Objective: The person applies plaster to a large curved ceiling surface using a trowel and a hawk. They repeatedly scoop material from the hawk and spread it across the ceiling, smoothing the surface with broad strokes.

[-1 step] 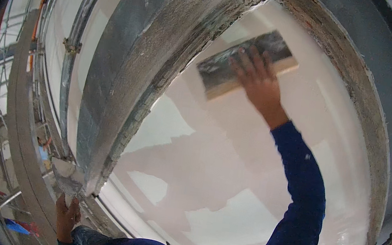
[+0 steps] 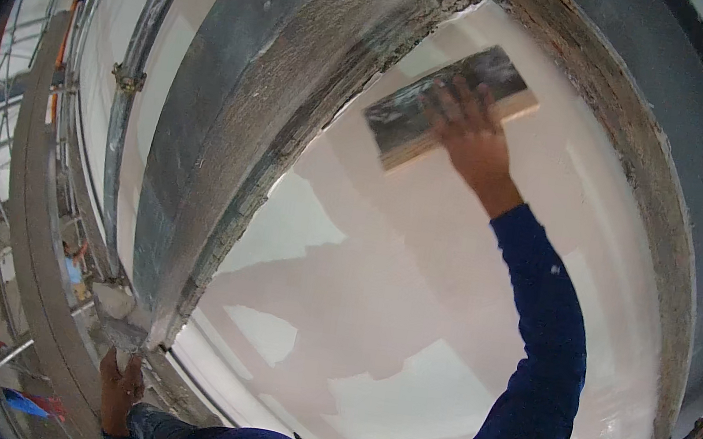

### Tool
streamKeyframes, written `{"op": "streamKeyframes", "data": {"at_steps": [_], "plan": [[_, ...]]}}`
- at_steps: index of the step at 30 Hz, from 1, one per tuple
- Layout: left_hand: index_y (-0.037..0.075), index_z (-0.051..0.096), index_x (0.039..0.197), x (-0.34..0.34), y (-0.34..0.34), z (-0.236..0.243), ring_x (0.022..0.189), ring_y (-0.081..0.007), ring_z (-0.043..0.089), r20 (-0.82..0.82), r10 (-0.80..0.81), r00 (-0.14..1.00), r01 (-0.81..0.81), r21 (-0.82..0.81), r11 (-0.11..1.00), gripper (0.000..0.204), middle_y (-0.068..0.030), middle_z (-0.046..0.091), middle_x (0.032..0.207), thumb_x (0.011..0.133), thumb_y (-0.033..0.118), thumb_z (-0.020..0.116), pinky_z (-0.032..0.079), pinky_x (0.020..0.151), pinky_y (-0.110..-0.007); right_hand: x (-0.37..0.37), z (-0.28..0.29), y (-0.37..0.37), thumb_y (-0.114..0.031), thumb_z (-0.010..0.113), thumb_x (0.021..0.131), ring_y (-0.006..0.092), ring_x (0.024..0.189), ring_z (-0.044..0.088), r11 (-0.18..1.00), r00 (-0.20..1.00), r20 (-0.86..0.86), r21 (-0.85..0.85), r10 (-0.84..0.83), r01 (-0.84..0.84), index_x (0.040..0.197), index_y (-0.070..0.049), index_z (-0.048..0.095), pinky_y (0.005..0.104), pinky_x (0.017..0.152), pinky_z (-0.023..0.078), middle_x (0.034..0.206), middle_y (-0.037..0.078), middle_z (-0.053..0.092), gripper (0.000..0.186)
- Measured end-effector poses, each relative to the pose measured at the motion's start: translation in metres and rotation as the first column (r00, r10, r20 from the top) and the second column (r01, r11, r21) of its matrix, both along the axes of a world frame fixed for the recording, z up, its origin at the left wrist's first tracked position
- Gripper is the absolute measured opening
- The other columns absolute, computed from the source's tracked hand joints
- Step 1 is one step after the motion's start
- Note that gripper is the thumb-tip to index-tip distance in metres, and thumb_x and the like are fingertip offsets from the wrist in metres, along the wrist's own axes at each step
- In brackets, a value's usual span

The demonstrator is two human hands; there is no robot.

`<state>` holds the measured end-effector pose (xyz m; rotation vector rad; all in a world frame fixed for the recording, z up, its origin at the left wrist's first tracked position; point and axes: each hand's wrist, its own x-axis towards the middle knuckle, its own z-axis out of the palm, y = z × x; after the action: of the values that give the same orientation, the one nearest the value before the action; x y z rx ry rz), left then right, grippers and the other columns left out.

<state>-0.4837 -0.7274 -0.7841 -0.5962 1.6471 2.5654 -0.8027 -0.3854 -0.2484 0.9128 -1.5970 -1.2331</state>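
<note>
My right hand (image 2: 472,147) grips a wide flat board (image 2: 413,112) with a dark, smeared face and a pale wood-coloured edge. The board lies tilted across the upper part of a pinkish-white wall panel (image 2: 315,295); whether it presses flat on it I cannot tell. My fingers lie over the dark face, and the thumb is hidden. At the lower left, my left hand (image 2: 121,385) is closed round the handle of a trowel (image 2: 123,334). A pale lump of putty (image 2: 112,301) sits on its grey blade. White patches show between the pink areas of the panel.
Rough concrete borders the panel, with a grey beam (image 2: 233,106) at left and a concrete edge (image 2: 642,169) at right. Scaffold pipes (image 2: 129,101) and a long plank (image 2: 38,240) run down the left side. Far below, another person (image 2: 74,267) is partly visible.
My right hand and the board have shifted slightly up and to the right on the panel. My left hand with the trowel stays nearly where it was.
</note>
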Motion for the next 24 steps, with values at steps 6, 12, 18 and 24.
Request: {"op": "streamKeyframes", "data": {"at_steps": [6, 12, 18, 24], "plan": [[0.01, 0.031, 0.143, 0.006, 0.016, -0.007, 0.077, -0.0201, 0.058, 0.021, 0.021, 1.0, -0.02, -0.043, 0.999, 0.064, -0.012, 0.057, 0.1, 0.09, 0.021, 0.066, 0.049, 0.057, -0.032, -0.048, 0.062, -0.013, -0.024, 0.052, 0.088, 0.0284, 0.134, 0.039, 0.996, 0.977, -0.201, 0.043, -0.07, 0.08, 0.139, -0.027, 0.047, 0.0521, 0.115, 0.022, 0.146, 0.006, 0.043, 0.051], [0.005, 0.032, 0.143, 0.011, 0.015, -0.02, 0.066, -0.0179, 0.054, 0.105, 0.095, 0.99, -0.093, -0.027, 0.995, 0.066, -0.0091, 0.056, 0.089, 0.09, 0.025, 0.066, 0.046, 0.053, -0.032, -0.065, 0.089, -0.023, -0.02, 0.049, 0.092, 0.0252, 0.136, 0.036, 0.978, 0.962, -0.238, 0.123, -0.133, 0.166, 0.14, -0.032, 0.045, 0.0505, 0.115, 0.021, 0.148, 0.0, 0.04, 0.05], [-0.003, 0.033, 0.14, 0.003, 0.031, -0.047, 0.058, -0.0083, 0.045, 0.112, 0.188, 0.976, -0.135, -0.371, 0.919, 0.069, -0.0024, 0.051, 0.078, 0.091, 0.033, 0.066, 0.036, 0.046, -0.023, -0.08, 0.101, -0.019, -0.009, 0.058, 0.084, 0.0235, 0.133, 0.04, 0.991, 0.983, -0.156, 0.077, -0.094, 0.107, 0.138, -0.031, 0.048, 0.0472, 0.115, 0.025, 0.144, 0.0, 0.045, 0.059], [0.001, 0.035, 0.142, 0.0, 0.041, 0.018, 0.071, -0.0147, 0.053, 0.223, 0.132, 0.966, -0.118, -0.077, 0.99, 0.071, -0.0115, 0.055, 0.099, 0.088, 0.03, 0.069, 0.045, 0.054, -0.029, -0.086, 0.1, -0.023, -0.018, 0.052, 0.092, 0.0237, 0.135, 0.038, 0.966, 0.948, -0.261, 0.135, -0.181, 0.222, 0.139, -0.032, 0.047, 0.0477, 0.115, 0.024, 0.146, -0.002, 0.043, 0.049]]}}
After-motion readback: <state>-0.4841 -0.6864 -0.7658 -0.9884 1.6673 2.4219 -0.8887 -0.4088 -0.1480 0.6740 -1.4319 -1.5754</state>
